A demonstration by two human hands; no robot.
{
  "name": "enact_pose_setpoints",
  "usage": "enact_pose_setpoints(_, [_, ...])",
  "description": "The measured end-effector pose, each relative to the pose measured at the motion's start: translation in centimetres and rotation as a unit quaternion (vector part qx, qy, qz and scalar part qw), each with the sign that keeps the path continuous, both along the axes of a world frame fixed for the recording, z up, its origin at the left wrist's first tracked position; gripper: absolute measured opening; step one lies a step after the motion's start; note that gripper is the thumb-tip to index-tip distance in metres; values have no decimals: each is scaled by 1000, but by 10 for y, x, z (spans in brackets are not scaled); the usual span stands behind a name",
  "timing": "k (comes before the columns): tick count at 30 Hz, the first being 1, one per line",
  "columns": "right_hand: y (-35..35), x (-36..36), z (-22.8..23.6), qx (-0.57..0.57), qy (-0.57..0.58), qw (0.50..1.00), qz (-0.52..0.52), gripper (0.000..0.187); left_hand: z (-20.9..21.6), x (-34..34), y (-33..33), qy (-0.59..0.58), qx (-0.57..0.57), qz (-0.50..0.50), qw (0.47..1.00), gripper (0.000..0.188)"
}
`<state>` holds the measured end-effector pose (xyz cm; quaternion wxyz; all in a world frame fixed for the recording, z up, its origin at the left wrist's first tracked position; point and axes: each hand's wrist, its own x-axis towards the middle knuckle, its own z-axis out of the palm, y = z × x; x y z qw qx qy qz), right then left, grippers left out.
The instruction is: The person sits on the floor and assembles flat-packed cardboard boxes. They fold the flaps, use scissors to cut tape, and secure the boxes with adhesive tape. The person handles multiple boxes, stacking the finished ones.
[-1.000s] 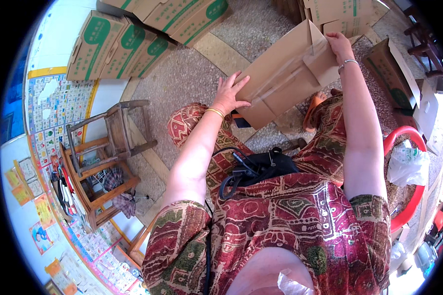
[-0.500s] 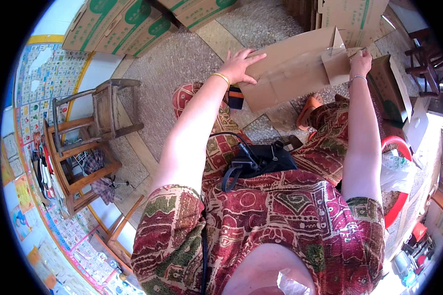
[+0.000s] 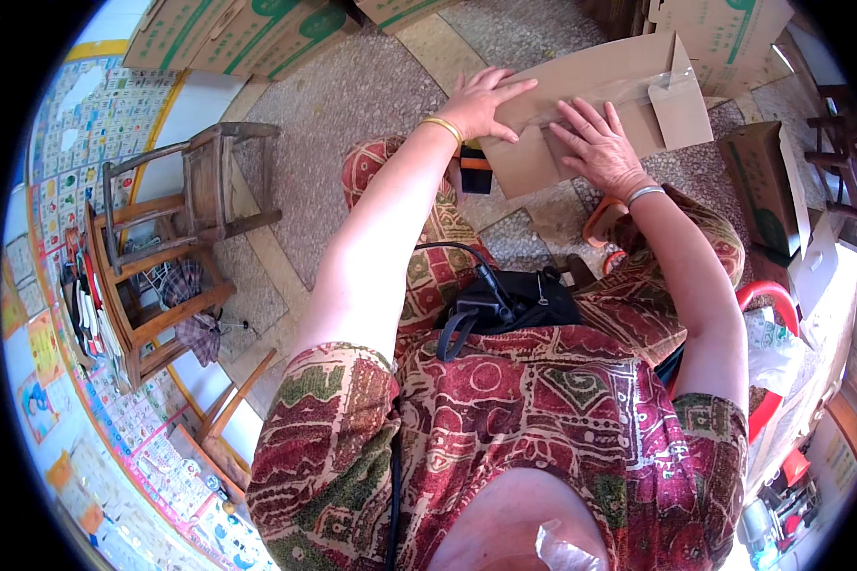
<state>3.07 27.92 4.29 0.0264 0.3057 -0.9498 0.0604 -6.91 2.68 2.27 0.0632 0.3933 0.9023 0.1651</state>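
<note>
A flat-looking brown cardboard box (image 3: 619, 65) lies in front of me, with a strip of clear tape (image 3: 633, 88) along its middle. At its right end a short cardboard flap (image 3: 680, 110) shows, and the tape reaches onto it. My left hand (image 3: 483, 107) rests at the box's left end, fingers spread, holding nothing. My right hand (image 3: 602, 154) lies flat over the middle of the box, fingers stretched along the tape. Beneath my left wrist stands a small dark object with an orange band (image 3: 475, 169); its kind is unclear.
Stacked cardboard boxes with green print (image 3: 248, 38) stand at the far left, more (image 3: 719, 38) at the far right. An open carton (image 3: 760, 190) sits at the right, near a red-rimmed container (image 3: 773, 297) with a plastic bag. Wooden chairs (image 3: 200, 190) are at the left.
My right hand has let go of the box's right end and moved left onto its middle. The tape now lies down over the end flap. My left hand stays at the left end.
</note>
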Motion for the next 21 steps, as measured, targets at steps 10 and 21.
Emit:
enact_pose_setpoints(10, [22, -2, 1, -18, -7, 1000, -1, 58, 1, 2, 24, 20, 29, 17, 999, 76])
enact_pose_setpoints(21, [70, -41, 23, -378, 116, 898, -196, 45, -2, -1, 8, -25, 36, 37, 998, 77])
